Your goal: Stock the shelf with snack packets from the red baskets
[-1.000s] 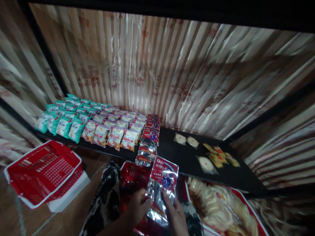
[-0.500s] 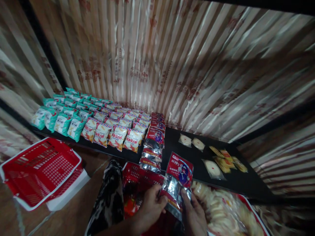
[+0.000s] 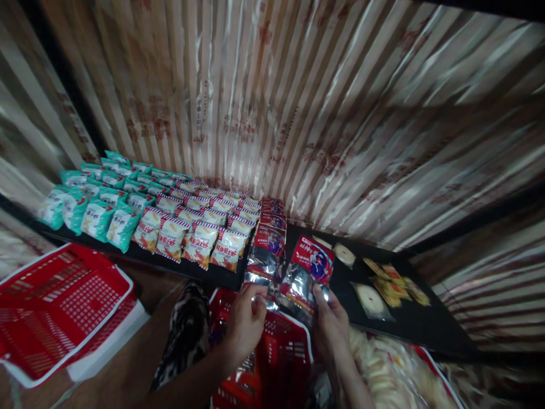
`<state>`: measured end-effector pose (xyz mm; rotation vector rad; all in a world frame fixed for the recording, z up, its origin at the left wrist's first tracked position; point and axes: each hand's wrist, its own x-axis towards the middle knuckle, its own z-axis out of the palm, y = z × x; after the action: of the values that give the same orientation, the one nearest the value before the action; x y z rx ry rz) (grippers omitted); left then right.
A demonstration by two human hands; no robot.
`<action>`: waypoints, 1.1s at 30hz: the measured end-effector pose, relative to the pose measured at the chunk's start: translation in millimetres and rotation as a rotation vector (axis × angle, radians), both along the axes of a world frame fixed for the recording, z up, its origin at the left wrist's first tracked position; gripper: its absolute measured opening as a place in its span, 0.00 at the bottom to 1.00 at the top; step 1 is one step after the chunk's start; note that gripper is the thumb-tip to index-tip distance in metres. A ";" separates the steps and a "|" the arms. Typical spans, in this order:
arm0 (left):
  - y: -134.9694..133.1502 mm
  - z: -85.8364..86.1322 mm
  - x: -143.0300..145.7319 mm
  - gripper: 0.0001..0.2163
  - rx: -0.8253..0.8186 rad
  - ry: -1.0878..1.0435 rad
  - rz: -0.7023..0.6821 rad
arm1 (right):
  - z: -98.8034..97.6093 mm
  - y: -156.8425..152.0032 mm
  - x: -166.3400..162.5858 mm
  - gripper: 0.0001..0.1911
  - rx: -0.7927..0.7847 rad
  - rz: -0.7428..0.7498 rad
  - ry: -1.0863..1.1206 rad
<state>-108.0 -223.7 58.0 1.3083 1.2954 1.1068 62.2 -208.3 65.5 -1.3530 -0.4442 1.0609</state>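
Note:
My right hand (image 3: pixel 331 318) grips a red and silver snack packet (image 3: pixel 307 271) by its lower right edge, thumb on its front. The packet is tilted upright above the black shelf's front edge. To its left runs a row of matching red packets (image 3: pixel 267 250). My left hand (image 3: pixel 247 319) is at the front of that row, fingers curled and closed on the silver lower edge of the front packet. Below both hands stands a red basket (image 3: pixel 289 343) with orange and red packages inside, partly hidden by my forearms.
White snack bags (image 3: pixel 199 245) and teal bags (image 3: pixel 97 220) stand in rows on the left of the black shelf (image 3: pixel 340 278). Flat round packs (image 3: pixel 370 300) and yellow packets (image 3: pixel 389 279) lie right. Another red basket (image 3: pixel 63 307) is at left; pale bagged food (image 3: pixel 392 369) fills a container lower right.
My left hand has moved left and up from the held packet to the front of the red row. My right hand has raised its packet slightly toward the shelf.

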 end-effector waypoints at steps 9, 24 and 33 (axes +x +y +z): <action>10.5 -12.8 0.9 0.17 0.236 0.242 0.114 | -1.8 47.5 -5.9 0.22 0.031 0.126 -0.206; 50.9 -15.0 13.6 0.21 0.467 0.502 0.031 | 1.5 107.7 -18.7 0.41 0.062 0.225 -0.455; 68.5 -21.5 21.5 0.21 0.572 0.615 -0.014 | 5.2 131.0 -12.2 0.33 0.082 0.218 -0.700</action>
<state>-86.5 -155.2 36.5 2.2061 1.4429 1.1555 50.0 -77.2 70.7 -1.6078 -1.1584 0.7013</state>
